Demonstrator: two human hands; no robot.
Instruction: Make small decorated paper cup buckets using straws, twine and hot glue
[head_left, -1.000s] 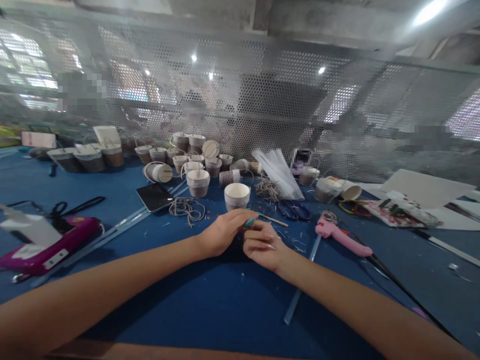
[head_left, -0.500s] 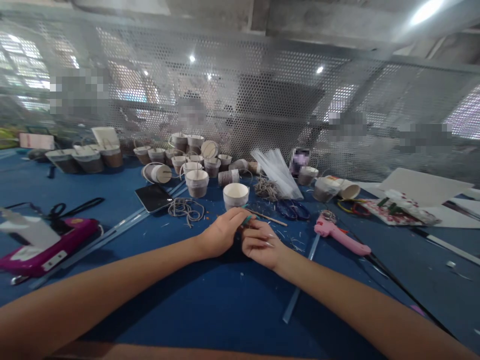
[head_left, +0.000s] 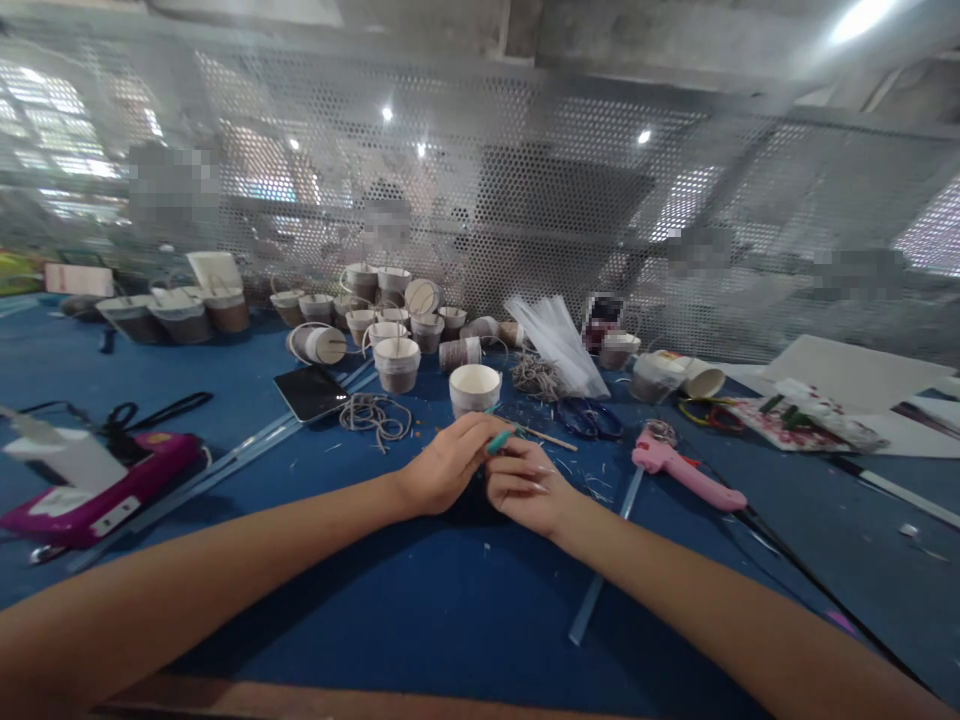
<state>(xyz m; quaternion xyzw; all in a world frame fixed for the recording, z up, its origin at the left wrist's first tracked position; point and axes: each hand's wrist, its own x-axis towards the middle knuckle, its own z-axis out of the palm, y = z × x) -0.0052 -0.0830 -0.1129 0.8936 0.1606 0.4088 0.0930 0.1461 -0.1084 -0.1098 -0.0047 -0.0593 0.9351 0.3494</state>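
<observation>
My left hand (head_left: pixel 450 465) and my right hand (head_left: pixel 529 485) meet over the table, fingers curled in and touching. Between the fingertips shows a small slim teal object (head_left: pixel 501 440), its kind too small to tell. My left fingers close on it; what my right fingers pinch is hidden. Just beyond the hands stands an upright small pot (head_left: pixel 475 385) with a white rim. Close to my right hand lie a thin wooden stick (head_left: pixel 551 438) and blue-handled scissors (head_left: pixel 590 418).
Several cord-wrapped pots (head_left: pixel 397 362) stand or lie at the back. A pink glue gun (head_left: pixel 690 475) and a clear glue stick (head_left: pixel 592 600) lie to the right. At left are a phone (head_left: pixel 309 393), coiled cord (head_left: pixel 377 418) and a magenta power strip (head_left: pixel 112 495).
The view has shifted very slightly. More of the teal object shows between the fingertips; both hands otherwise stay in about the same place.
</observation>
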